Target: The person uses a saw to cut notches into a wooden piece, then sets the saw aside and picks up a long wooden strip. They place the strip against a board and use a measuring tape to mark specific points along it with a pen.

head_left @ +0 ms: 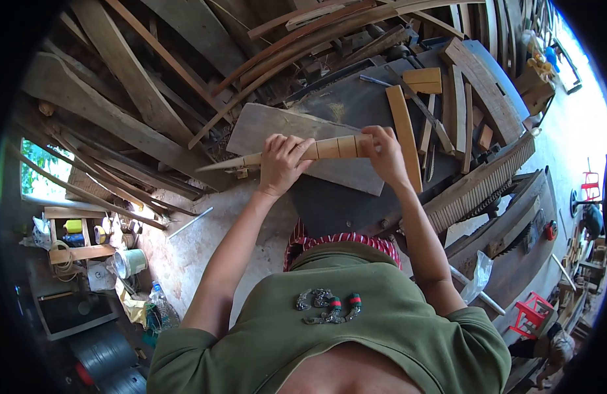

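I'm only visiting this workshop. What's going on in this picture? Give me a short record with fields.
Place: workshop with stacked planks
Left hand: closed around the tapered wooden piece, near its middle
Right hand: grips the thick end
Piece: roughly level, dark lines marked across it, pointed end towards the person's left
Beneath: grey board, lying partly on a dark machine table
Nearby: pale wood strip by the right hand; bucket on the floor

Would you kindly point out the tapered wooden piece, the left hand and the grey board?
tapered wooden piece (333, 148), head view, on its lined section between the hands.
left hand (282, 164), head view, on the back of the hand.
grey board (274, 126), head view, on its bare top face above the hand.
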A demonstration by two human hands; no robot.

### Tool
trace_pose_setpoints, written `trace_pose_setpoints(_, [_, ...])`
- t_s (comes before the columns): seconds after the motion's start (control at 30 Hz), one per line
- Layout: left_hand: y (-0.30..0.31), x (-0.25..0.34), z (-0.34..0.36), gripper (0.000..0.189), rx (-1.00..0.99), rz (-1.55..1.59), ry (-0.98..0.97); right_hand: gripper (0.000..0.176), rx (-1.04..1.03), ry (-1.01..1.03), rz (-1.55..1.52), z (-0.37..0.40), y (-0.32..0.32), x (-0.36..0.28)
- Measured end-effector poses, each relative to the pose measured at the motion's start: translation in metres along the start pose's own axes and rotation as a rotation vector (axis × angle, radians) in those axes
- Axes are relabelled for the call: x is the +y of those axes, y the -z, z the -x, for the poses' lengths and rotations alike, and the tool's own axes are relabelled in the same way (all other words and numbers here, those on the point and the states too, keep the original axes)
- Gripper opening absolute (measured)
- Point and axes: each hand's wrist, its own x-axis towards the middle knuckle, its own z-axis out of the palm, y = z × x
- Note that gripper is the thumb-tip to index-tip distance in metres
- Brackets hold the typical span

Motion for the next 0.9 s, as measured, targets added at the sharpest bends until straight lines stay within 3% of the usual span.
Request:
trace_pose_setpoints(0.07, [0.001,-0.001,0.008,0.056,0.057,0.038,0.047,0.032,-0.089,-0.266,-0.349,0.001,0.000,0.011])
trace_pose_setpoints(0.13, [-0.005,0.003,0.015,0.054,0.024,0.053,0.079,0.033,-0.071,-0.269,-0.348,0.010,-0.002,0.008])
trace_pose_setpoints(0.2, [-0.018,0.007,0.017,0.053,-0.006,0.061,0.114,0.042,0.107,-0.066,-0.089,0.017,-0.011,0.012])
trace_pose_setpoints(0.23, [-0.029,0.011,0.014,0.052,0.000,0.067,0.152,0.042,0.099,-0.062,-0.095,0.020,-0.014,0.013])
trace_pose_setpoints(0.3, [-0.044,0.018,0.012,0.058,-0.065,0.038,0.235,0.052,0.245,-0.056,0.250,0.025,-0.018,0.015])
trace_pose_setpoints(0.57, [-0.037,-0.007,0.059,0.063,-0.095,-0.133,0.336,0.063,0.043,0.080,0.302,0.024,-0.008,0.040])
trace_pose_setpoints(0.67, [-0.034,-0.026,0.073,0.057,-0.078,-0.150,0.384,0.065,-0.082,0.062,0.388,0.016,0.001,0.040])
trace_pose_setpoints(0.73, [-0.025,-0.026,0.069,0.050,-0.127,-0.133,0.326,0.063,-0.180,0.154,0.440,0.011,0.015,0.034])
trace_pose_setpoints(0.77, [-0.021,-0.021,0.066,0.043,-0.002,-0.121,0.276,0.063,-0.142,0.168,0.408,0.013,0.020,0.029])
trace_pose_setpoints(0.9, [-0.012,-0.001,0.061,0.038,0.018,0.007,0.298,0.068,-0.078,0.261,0.440,0.024,0.039,0.032])
